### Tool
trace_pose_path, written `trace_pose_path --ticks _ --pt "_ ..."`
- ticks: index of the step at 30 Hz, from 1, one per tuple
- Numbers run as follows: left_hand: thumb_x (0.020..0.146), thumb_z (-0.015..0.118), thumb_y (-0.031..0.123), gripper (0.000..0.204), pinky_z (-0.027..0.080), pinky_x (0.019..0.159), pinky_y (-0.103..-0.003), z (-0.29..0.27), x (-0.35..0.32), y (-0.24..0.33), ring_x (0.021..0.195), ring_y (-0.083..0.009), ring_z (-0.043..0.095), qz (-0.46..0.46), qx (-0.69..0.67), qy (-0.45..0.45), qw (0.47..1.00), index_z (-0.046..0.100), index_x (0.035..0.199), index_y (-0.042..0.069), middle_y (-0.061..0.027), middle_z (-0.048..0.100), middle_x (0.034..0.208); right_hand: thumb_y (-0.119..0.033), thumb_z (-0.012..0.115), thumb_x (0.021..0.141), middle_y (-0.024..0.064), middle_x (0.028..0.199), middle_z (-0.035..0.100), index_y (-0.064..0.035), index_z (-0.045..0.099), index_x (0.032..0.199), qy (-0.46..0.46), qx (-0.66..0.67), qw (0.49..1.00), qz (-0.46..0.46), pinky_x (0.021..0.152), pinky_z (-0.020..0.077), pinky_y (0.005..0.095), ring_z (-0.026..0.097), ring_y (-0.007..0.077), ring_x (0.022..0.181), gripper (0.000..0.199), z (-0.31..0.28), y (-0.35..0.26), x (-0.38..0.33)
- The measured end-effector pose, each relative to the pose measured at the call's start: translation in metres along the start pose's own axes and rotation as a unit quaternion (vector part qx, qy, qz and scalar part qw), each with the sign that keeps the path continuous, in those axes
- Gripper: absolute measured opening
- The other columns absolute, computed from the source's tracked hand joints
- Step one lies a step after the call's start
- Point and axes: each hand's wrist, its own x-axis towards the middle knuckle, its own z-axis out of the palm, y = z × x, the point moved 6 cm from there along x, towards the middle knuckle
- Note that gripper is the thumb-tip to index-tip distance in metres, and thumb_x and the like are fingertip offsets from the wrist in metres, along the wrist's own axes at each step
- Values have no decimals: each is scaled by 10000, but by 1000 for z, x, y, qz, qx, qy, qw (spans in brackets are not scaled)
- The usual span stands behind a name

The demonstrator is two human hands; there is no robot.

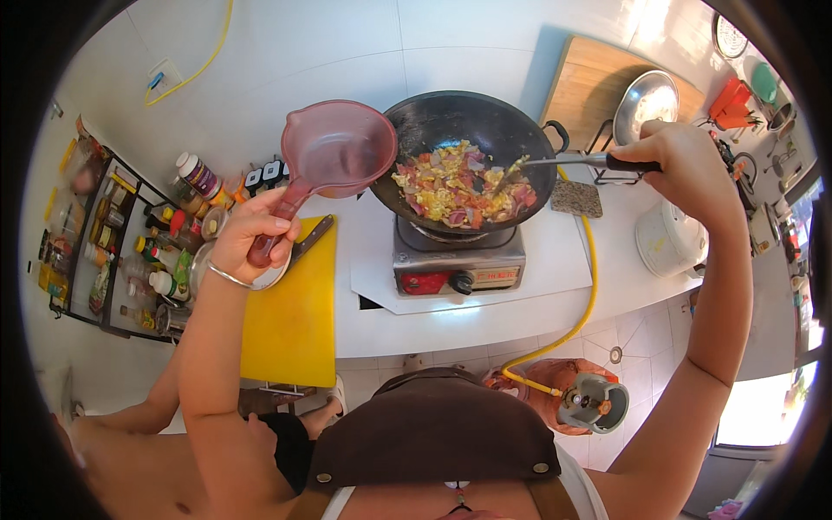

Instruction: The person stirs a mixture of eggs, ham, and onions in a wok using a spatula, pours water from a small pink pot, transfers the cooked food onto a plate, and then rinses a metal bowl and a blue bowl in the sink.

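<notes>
A black wok (425, 113) sits on a single gas stove (459, 260). Chopped pink and yellow food (464, 184), looking like egg with bits of meat or onion, lies in it. My left hand (251, 234) is closed round the handle of a translucent reddish water ladle (334, 147), held up beside the wok's left rim; whether it holds water I cannot tell. With my right hand (685, 165) I grip the dark handle of a metal spatula (563, 159), whose far end reaches into the food at the wok's right side.
Left of the stove lie a yellow cutting board (290, 321) and a knife (312, 236). Bottles crowd a rack (113, 251). A yellow hose (591, 277) runs down to a gas cylinder (594, 405). At right stands a white pot (667, 238). Another person (130, 459) is at lower left.
</notes>
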Motion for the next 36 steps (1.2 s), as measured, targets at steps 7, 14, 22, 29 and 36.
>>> trace_pose_path --ticks 7,14,22,29,36 --pt "758 560 67 534 393 398 -233 28 21 5 455 -118 490 -29 44 -37 998 433 1268 -26 -91 556 740 1 638 679 64 759 565 -188 700 1006 2 1 1000 31 630 466 368 597 255 737 382 71 -6 31" --pt "753 562 56 404 382 394 -236 63 68 -1 440 -118 491 -53 95 -70 992 483 1140 -26 -84 546 700 -45 574 771 46 722 520 -237 698 1002 82 -49 995 30 575 452 350 585 234 698 325 47 -2 -24" --pt "739 546 18 374 374 375 -231 122 139 -15 431 -110 490 -73 176 -101 976 504 1108 -18 -67 521 678 -22 591 703 48 694 490 -164 692 984 81 -8 996 31 544 418 341 540 224 636 331 45 -34 -80" --pt "745 511 -40 293 400 367 -261 147 189 -19 434 -133 510 -55 218 -100 969 498 1037 -19 -98 553 680 -1 579 672 36 712 470 -163 667 1057 49 -17 998 34 522 409 319 535 197 642 427 55 -33 -92" --pt "748 521 -36 719 387 378 -289 139 214 -5 457 -155 510 -11 258 -12 966 197 1388 -71 -114 553 673 0 577 678 44 725 486 -160 654 1067 45 -3 998 39 539 415 339 541 215 656 428 57 -31 -92"
